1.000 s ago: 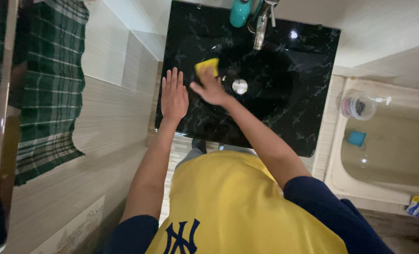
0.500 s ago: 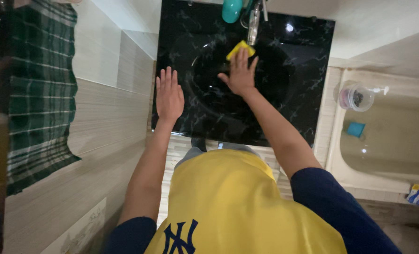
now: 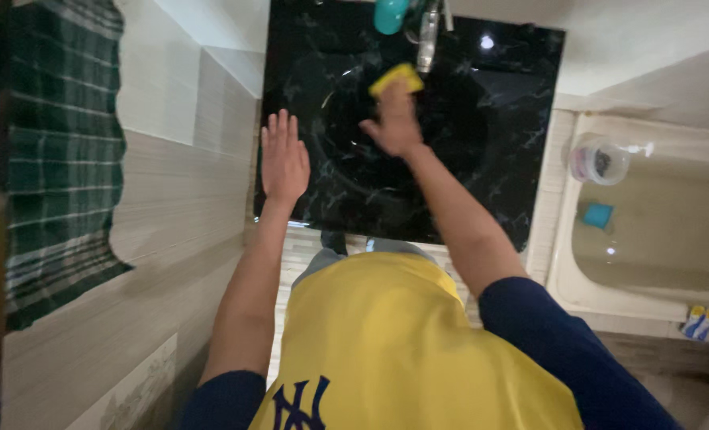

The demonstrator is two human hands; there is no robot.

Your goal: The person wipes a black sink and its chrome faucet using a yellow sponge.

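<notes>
Across the black marbled counter (image 3: 522, 119), glossy and veined, a round basin is sunk at centre; all places below are taken from this basin. Beige bathtub (image 3: 609, 295) well to its right, smooth. Green plaid towel (image 3: 48, 159) hangs far left, soft weave. Left hand (image 3: 283, 159) lies flat on the left rim, grip wide and empty, likely as a brace. Right hand (image 3: 393, 123) over the far wall, grip pressing a yellow sponge (image 3: 396, 77), porous, against it, just below the chrome tap (image 3: 427, 36). Teal bottle (image 3: 389, 16) beside the tap.
</notes>
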